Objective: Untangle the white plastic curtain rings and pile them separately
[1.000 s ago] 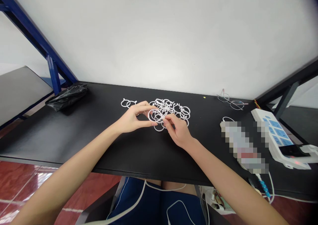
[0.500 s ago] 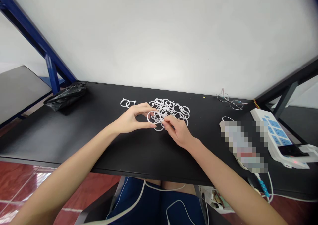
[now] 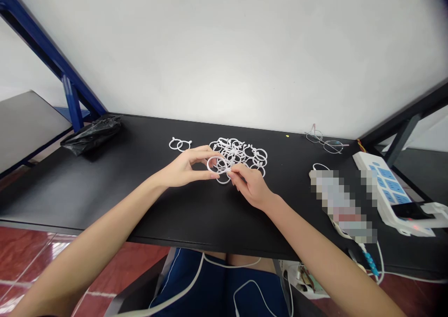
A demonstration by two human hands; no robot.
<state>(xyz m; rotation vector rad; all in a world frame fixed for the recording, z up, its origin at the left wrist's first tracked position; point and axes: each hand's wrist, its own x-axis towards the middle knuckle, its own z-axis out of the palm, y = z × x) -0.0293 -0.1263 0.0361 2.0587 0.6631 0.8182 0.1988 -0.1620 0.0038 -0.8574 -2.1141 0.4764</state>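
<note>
Both hands meet over the middle of a black table (image 3: 105,186). My left hand (image 3: 185,168) pinches a white plastic ring (image 3: 214,164) between thumb and fingers. My right hand (image 3: 250,184) is closed on the same ring's right side. Just behind them lies a pile of several white rings (image 3: 245,151). A joined pair of rings (image 3: 179,144) lies apart to the left of the pile.
A crumpled black plastic bag (image 3: 91,134) lies at the back left. Wire-rimmed glasses (image 3: 325,142) rest near the wall at the right. A white and blue power strip (image 3: 392,191) and a blurred-out object (image 3: 341,205) with cables sit at the right. Blue metal frame stands at the left.
The hands stay together on the ring with only tiny finger shifts. The view has drifted slightly.
</note>
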